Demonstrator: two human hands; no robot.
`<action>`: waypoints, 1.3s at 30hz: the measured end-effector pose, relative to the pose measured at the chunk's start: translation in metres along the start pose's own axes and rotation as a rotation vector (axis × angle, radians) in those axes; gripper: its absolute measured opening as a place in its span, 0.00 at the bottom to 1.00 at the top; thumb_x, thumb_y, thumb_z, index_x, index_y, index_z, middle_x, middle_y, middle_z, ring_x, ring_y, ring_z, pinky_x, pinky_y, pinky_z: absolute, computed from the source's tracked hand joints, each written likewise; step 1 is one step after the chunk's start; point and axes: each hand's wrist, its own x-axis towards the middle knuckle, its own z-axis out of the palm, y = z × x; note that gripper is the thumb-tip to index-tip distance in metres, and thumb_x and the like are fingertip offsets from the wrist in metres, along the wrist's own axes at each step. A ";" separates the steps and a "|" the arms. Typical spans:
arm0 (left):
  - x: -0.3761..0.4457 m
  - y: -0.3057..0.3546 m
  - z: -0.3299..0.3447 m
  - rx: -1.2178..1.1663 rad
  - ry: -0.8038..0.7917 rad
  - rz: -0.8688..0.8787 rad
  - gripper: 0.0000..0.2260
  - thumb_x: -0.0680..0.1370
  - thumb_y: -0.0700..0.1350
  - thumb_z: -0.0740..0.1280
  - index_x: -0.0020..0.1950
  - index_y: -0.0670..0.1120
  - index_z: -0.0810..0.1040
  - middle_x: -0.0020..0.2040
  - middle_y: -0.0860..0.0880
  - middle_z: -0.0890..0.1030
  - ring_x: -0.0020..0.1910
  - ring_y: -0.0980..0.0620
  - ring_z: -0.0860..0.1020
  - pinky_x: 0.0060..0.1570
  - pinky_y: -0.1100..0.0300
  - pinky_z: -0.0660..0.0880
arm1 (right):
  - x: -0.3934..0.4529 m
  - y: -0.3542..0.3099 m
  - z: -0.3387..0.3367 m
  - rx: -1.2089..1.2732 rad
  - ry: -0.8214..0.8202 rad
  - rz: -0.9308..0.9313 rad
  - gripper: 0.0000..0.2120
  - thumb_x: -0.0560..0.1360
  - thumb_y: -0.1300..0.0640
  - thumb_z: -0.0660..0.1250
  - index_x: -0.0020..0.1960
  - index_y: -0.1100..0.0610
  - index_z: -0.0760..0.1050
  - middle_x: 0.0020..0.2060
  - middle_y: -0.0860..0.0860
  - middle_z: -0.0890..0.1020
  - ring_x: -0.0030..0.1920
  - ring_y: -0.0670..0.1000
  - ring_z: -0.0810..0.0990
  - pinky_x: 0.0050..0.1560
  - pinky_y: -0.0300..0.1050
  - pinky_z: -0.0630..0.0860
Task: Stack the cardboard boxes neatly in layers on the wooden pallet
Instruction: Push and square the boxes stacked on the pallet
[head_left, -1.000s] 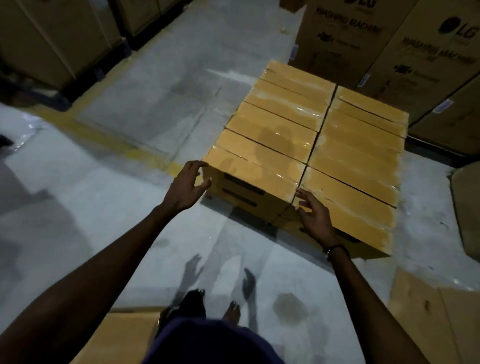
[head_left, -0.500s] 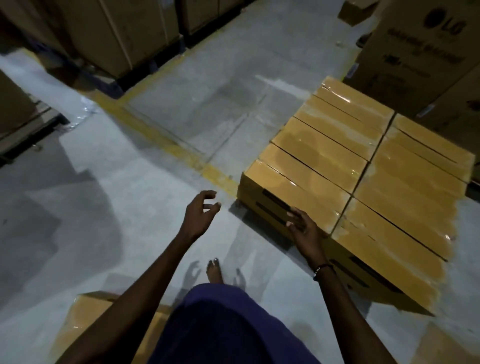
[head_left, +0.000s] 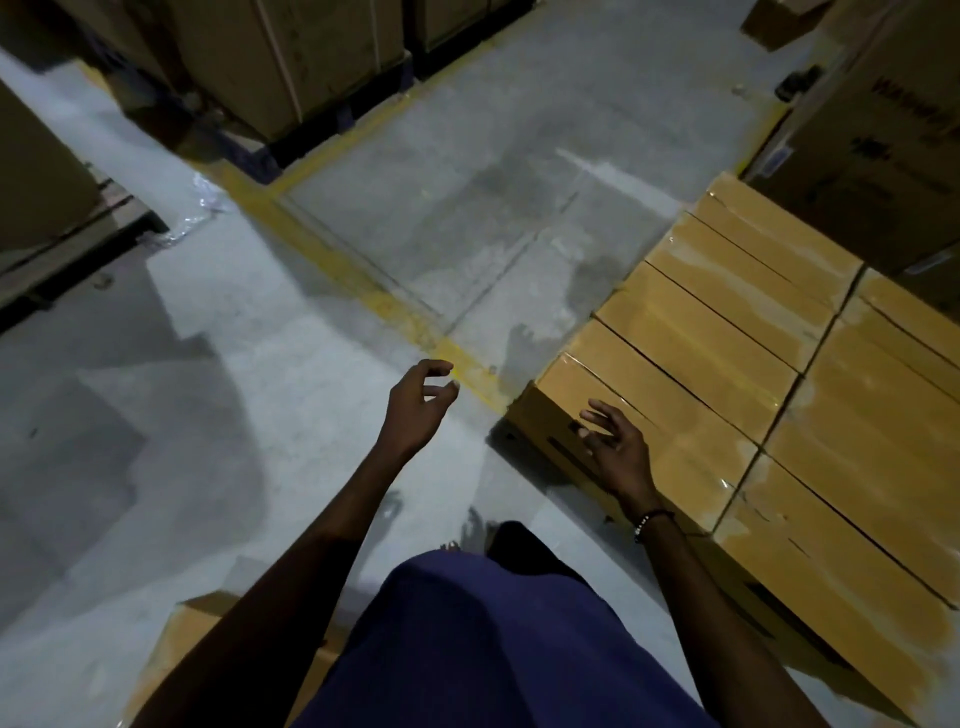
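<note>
A flat layer of several long cardboard boxes (head_left: 727, 332) lies in two rows on the floor at the right; the pallet under them is hidden. My right hand (head_left: 615, 447) hovers over the near-left corner box with fingers spread and loose, holding nothing. My left hand (head_left: 418, 402) hangs in the air above the floor, left of the stack, fingers loosely curled and empty. Another cardboard box (head_left: 192, 654) lies on the floor at the bottom left, partly hidden by my left arm and blue clothing.
Large washing-machine cartons (head_left: 883, 130) stand behind the stack at the right. More big cartons (head_left: 291, 57) on dark pallets line the far left. A yellow floor line (head_left: 332, 260) crosses the concrete. Crumpled plastic wrap (head_left: 202, 208) lies by the left pallet.
Both hands have come off the near-left box: the left moved away to the left, the right lifted from its front edge. My view has swung left, so the stack sits farther right.
</note>
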 end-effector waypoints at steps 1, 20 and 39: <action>0.013 0.003 -0.002 0.002 -0.006 0.001 0.09 0.81 0.46 0.70 0.61 0.50 0.80 0.61 0.56 0.81 0.47 0.65 0.81 0.42 0.75 0.71 | 0.012 -0.003 0.003 -0.005 0.008 -0.004 0.21 0.79 0.69 0.68 0.70 0.56 0.75 0.62 0.53 0.82 0.64 0.49 0.80 0.59 0.42 0.81; 0.354 0.085 -0.041 0.178 -0.152 0.124 0.08 0.80 0.43 0.72 0.59 0.49 0.81 0.59 0.50 0.82 0.46 0.62 0.82 0.43 0.68 0.74 | 0.299 -0.098 0.069 0.153 0.273 0.124 0.20 0.80 0.68 0.68 0.70 0.56 0.75 0.61 0.52 0.83 0.61 0.54 0.82 0.64 0.60 0.78; 0.727 0.197 -0.005 0.256 -0.587 0.275 0.09 0.79 0.42 0.72 0.59 0.49 0.82 0.60 0.50 0.80 0.45 0.66 0.81 0.42 0.74 0.73 | 0.504 -0.194 0.114 0.217 0.729 0.304 0.20 0.78 0.71 0.68 0.69 0.62 0.75 0.62 0.56 0.82 0.59 0.45 0.82 0.64 0.44 0.78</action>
